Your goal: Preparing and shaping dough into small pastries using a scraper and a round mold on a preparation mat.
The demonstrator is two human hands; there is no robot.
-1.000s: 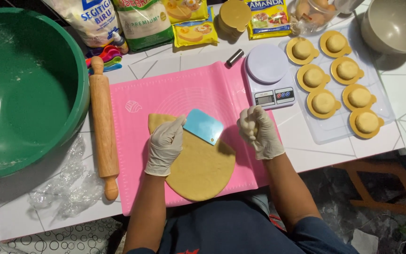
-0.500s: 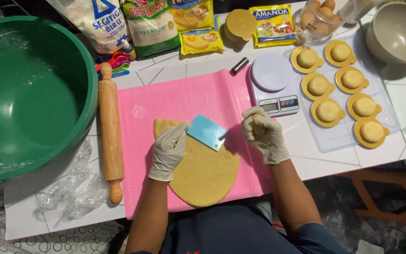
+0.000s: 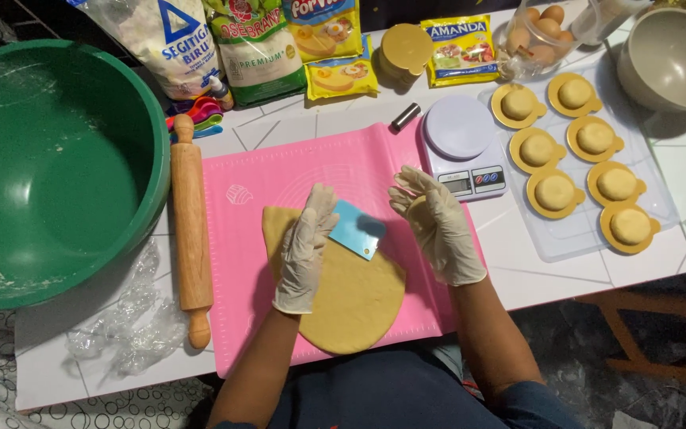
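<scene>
Gloved left hand pressing flat on rolled dough sheet, fingers grasping blue dough scraper, gloved right hand released, hovering over pink silicone mat, wooden rolling pin beside

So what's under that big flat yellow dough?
The flat dough lies on a pink baking mat, which rests on the white tiled table. The left hand and a blue scraper are on top. The mat beneath the dough is covered.
</scene>
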